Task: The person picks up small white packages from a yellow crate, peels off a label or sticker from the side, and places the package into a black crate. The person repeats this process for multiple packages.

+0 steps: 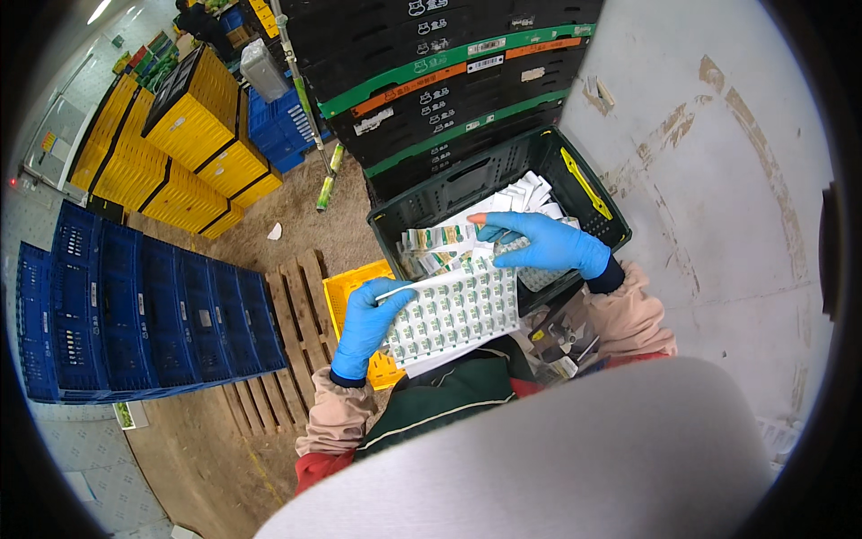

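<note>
My left hand (372,323), in a blue glove, grips the left upper corner of a stack of white sticker sheets (458,310) printed with rows of small green-and-white labels. The sheets are held slanted in front of my body. At their upper right corner hovers my right hand (545,244), also gloved, fingers apart; one bare fingertip pokes out of the glove. Whether its lower digit touches the sheet, I cannot tell. Beneath is a dark green plastic crate (465,178) holding folded white papers (518,195) and strips of printed labels (441,237).
Black folding crates (377,60) are stacked behind the green crate. A yellow crate (340,290) sits below left, beside a wooden pallet (296,290). Blue crates (161,310) and yellow crates (202,121) stand left. A scuffed white wall (687,182) bounds the right. Far off is another person (205,27).
</note>
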The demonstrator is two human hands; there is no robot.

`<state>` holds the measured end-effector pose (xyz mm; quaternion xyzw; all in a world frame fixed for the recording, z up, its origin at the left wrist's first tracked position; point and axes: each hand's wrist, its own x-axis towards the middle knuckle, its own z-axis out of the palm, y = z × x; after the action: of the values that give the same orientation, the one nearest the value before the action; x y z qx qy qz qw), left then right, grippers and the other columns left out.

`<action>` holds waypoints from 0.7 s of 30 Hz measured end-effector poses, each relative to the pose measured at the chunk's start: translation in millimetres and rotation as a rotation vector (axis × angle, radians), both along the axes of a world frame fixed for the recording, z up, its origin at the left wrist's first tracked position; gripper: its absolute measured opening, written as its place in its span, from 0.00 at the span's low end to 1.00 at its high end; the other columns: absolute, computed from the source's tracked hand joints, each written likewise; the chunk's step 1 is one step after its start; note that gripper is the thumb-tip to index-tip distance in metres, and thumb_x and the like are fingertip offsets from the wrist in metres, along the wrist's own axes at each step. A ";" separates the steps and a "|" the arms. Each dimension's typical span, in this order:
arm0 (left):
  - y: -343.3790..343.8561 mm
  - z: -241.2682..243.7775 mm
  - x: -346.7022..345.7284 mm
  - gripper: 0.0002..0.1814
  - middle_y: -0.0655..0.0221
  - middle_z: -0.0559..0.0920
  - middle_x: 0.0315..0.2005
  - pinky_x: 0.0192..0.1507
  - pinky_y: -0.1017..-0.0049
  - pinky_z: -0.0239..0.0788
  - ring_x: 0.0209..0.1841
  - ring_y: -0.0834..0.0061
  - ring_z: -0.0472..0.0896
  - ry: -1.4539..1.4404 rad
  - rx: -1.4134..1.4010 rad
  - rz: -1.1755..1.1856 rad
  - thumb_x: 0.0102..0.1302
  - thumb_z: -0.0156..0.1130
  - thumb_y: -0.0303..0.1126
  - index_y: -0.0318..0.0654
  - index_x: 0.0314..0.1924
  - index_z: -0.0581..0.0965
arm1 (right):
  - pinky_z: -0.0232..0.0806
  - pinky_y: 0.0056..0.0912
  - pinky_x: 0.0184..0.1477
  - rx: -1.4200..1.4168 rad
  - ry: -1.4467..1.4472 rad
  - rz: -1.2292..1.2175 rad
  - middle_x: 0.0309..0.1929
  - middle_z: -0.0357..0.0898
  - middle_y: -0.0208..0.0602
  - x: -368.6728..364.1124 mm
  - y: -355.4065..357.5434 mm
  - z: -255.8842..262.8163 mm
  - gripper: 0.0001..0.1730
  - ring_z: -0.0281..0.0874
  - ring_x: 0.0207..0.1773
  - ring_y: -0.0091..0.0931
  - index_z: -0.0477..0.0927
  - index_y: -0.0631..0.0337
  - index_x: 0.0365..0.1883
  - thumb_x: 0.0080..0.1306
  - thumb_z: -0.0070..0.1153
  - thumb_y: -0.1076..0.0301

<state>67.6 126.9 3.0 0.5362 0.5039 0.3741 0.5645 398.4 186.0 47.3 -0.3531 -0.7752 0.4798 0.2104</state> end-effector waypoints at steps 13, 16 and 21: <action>37.8 -21.3 28.2 0.10 0.70 0.86 0.31 0.34 0.82 0.72 0.30 0.83 0.81 0.047 -0.252 -0.039 0.65 0.69 0.33 0.34 0.40 0.85 | 0.72 0.34 0.50 0.173 -0.193 0.057 0.43 0.82 0.43 9.9 12.9 -18.0 0.15 0.80 0.43 0.39 0.85 0.56 0.50 0.64 0.57 0.72; 56.6 -40.6 42.5 0.11 0.69 0.86 0.31 0.33 0.82 0.73 0.29 0.83 0.81 -0.008 -0.366 0.001 0.65 0.69 0.34 0.32 0.40 0.84 | 0.72 0.34 0.51 0.191 -0.101 0.010 0.43 0.81 0.42 25.0 11.2 -20.1 0.13 0.80 0.44 0.39 0.85 0.56 0.47 0.64 0.57 0.72; 77.9 -65.4 66.8 0.09 0.69 0.86 0.31 0.32 0.81 0.75 0.28 0.81 0.82 -0.064 -0.412 0.024 0.63 0.71 0.34 0.36 0.38 0.84 | 0.72 0.27 0.51 0.120 0.106 -0.169 0.45 0.82 0.37 56.9 10.0 -24.3 0.16 0.81 0.44 0.29 0.83 0.55 0.52 0.66 0.58 0.74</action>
<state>134.3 204.8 -62.3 0.3912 0.5579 0.2866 0.6734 455.3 196.0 23.0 -0.3781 -0.7576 0.4311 0.3118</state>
